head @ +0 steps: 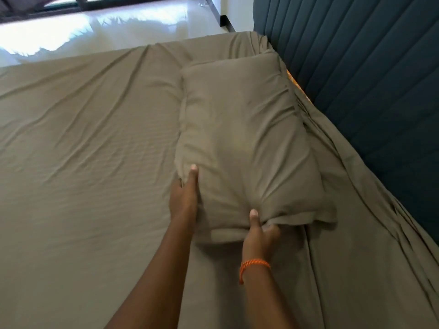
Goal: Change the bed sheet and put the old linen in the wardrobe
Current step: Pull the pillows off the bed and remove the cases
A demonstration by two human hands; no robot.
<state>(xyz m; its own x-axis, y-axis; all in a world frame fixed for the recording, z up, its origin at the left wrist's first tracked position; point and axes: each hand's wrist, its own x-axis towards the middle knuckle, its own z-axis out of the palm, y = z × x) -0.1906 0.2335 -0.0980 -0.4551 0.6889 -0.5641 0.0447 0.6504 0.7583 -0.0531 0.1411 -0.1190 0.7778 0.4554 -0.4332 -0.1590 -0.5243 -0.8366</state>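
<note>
While both hands are on it, the pillow (240,143) lies w/ its long axis running from about 6 o'clock up to 12, parallel to the dark headboard (356,74) at 2–3 o'clock.

Head view only: left hand (184,195) sits at the pillow's 7 o'clock corner, thumb on top of the case, other fingers hidden under the edge, so it holds that corner. Right hand (259,236), w/ an orange wristband (254,265), is at the 5–6 o'clock end, thumb pressed on top, fingers bunching the loose flap of the case, gripping fabric. Both hands are at the near short end; neither reaches the far end at 12.

Bed sheet (83,143) is same taupe as the pillow, spread over the mattress, wrinkled at 9–10 o'clock and bunched along the headboard side. A strip of orange patterned fabric (291,78) shows between sheet & headboard at 1 o'clock; prob. mattress or older linen, can't tell. Glossy floor (118,27) at 11 o'clock.

Judgement: pillow is being set or squared; any push goes along its long axis toward 12. Wardrobe not in view.
</note>
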